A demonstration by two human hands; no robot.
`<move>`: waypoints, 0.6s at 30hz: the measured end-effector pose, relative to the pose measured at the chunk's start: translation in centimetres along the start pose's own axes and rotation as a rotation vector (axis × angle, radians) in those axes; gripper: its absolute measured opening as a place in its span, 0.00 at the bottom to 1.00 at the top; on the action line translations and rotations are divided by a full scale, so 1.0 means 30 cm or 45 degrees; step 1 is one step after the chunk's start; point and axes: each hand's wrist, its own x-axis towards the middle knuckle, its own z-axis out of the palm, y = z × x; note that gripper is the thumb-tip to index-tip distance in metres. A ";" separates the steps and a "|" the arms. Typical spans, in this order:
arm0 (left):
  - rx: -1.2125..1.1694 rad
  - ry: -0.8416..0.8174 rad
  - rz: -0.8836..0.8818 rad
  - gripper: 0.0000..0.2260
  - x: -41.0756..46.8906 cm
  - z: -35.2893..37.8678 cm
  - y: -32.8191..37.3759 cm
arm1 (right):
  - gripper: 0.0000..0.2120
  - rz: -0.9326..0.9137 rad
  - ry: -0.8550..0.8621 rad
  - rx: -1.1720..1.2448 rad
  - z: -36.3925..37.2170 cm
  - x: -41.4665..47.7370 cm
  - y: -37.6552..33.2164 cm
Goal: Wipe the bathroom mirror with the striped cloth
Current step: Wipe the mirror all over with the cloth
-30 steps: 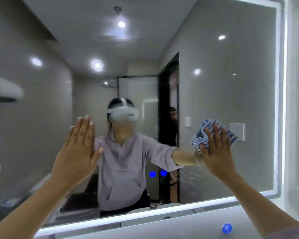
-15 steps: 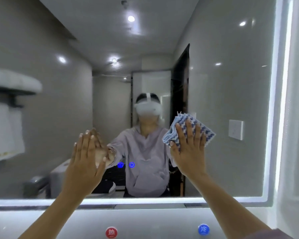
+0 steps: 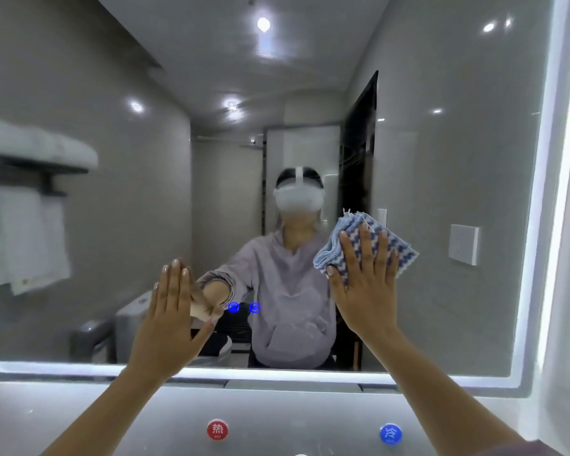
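The large bathroom mirror (image 3: 441, 179) with a lit white border fills the wall ahead. A folded blue-and-white striped cloth (image 3: 359, 238) lies flat against the glass, right of centre. My right hand (image 3: 364, 287) presses on the cloth with its fingers spread, and the cloth sticks out above and to both sides of the fingers. My left hand (image 3: 173, 317) rests flat on the glass lower left of the cloth, fingers together, holding nothing. The mirror shows a person's reflection in a lilac top and a white headset.
Below the mirror runs a grey ledge with a red hot-water button (image 3: 217, 430) and a blue cold-water button (image 3: 391, 434). The lit mirror border (image 3: 537, 258) runs down the right side. Reflected in the glass are a towel rack, a toilet and a wall switch.
My right hand has slid the cloth leftward across the glass from the right side toward the centre over the last second. My left hand stays flat on the mirror. The view has shifted right.
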 end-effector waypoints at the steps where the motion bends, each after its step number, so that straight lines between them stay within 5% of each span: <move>1: -0.002 0.009 0.000 0.44 -0.001 0.015 -0.001 | 0.31 0.008 0.010 -0.005 0.000 0.001 -0.002; 11: -0.043 0.061 0.000 0.54 0.006 0.081 0.014 | 0.30 0.119 0.020 0.031 0.027 -0.041 -0.080; 18: -0.019 0.058 0.005 0.54 0.006 0.097 0.001 | 0.32 -0.067 -0.052 0.054 0.108 -0.283 -0.211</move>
